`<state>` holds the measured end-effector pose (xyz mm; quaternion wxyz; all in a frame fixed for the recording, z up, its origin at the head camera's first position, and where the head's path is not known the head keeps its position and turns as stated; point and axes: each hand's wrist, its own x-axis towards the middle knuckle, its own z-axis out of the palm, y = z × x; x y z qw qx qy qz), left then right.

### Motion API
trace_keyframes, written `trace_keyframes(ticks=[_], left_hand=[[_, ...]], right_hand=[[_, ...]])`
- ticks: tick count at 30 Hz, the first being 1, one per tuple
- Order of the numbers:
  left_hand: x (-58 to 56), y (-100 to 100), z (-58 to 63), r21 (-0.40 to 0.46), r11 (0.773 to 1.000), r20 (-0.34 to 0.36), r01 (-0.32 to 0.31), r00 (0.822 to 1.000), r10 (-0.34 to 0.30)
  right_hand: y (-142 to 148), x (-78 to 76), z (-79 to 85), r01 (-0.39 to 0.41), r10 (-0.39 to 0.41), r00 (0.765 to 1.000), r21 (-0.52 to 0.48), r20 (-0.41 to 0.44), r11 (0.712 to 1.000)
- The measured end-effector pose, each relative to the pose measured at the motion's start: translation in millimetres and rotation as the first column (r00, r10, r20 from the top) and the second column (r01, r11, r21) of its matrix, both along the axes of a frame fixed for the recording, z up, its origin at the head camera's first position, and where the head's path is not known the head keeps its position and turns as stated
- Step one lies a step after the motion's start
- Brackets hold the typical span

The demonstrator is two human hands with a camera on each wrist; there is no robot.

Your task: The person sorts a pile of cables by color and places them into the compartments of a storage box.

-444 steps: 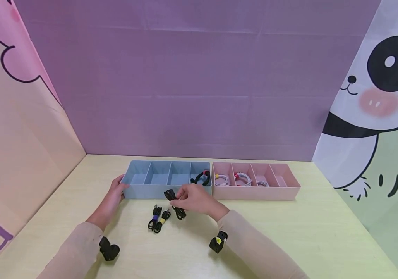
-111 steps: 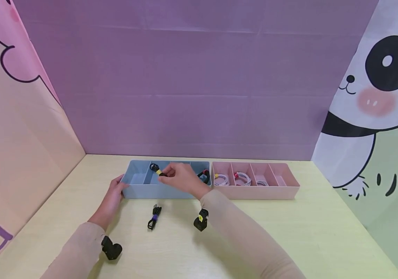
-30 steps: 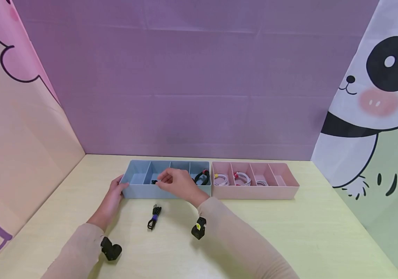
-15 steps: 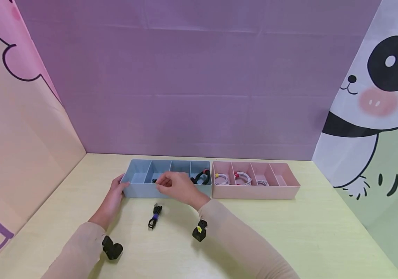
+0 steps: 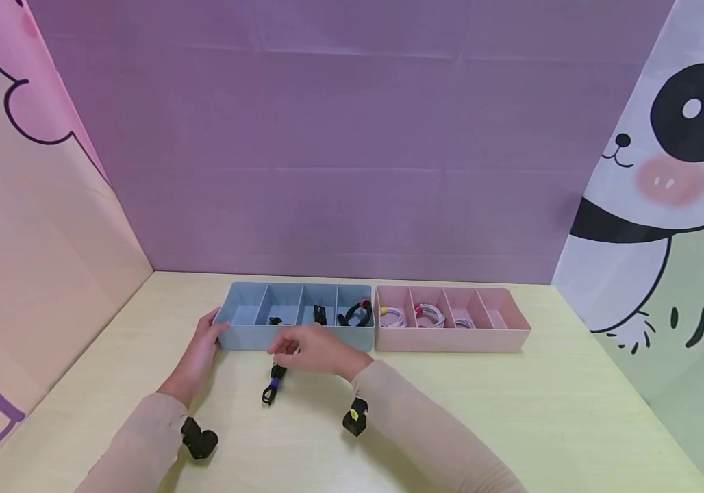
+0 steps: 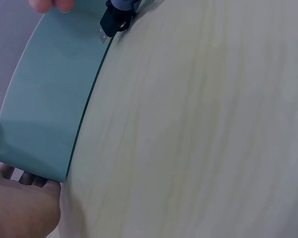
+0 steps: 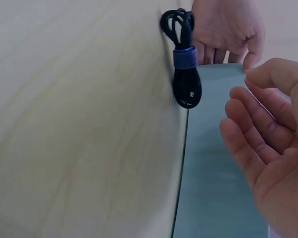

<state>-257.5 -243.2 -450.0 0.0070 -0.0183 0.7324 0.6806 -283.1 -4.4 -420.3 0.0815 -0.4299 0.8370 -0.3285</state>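
Note:
My left hand [image 5: 203, 341] grips the left end of a light blue divided box [image 5: 296, 338], thumb over the rim and fingers behind the end wall. Over the box's front edge hovers my right hand [image 5: 318, 349], fingers loosely bent and holding nothing. Just below its fingertips lies a bundled black cable [image 5: 274, 381] with a purple tie and a metal plug, on the table in front of the box. The right wrist view shows this cable [image 7: 186, 82] beside the front wall. Inside the box are a partly hidden black cable [image 5: 275, 320], another black cable [image 5: 320, 315] and a thicker black loop [image 5: 357, 313] with a red tie.
A pink divided box [image 5: 453, 342] stands against the blue box's right end, with white coiled cables [image 5: 430, 316] in three compartments. A purple backdrop [image 5: 352, 171] rises behind both boxes, with printed panels at either side.
The right hand has drawn back from the second compartment toward the purple-tied cable. Over the earlier frames, two black cables went from the table into the blue box. The left hand stays put.

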Motion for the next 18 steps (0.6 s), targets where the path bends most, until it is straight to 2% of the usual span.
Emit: trace_keyframes(ticks=[9, 18], left_hand=[[-2.1, -0.4, -1.4, -0.012, 1.0, -0.002, 0.008, 1.0, -0.008], [-6.9, 0.0, -4.6, 0.01, 1.0, 0.002, 0.012, 1.0, -0.012]], right_hand=[[-1.5, -0.6, -4.2, -0.015, 0.016, 0.999, 0.035, -0.039, 0.999], [-2.1, -4.3, -14.2, -0.012, 0.011, 1.0, 0.104, 0.009, 0.995]])
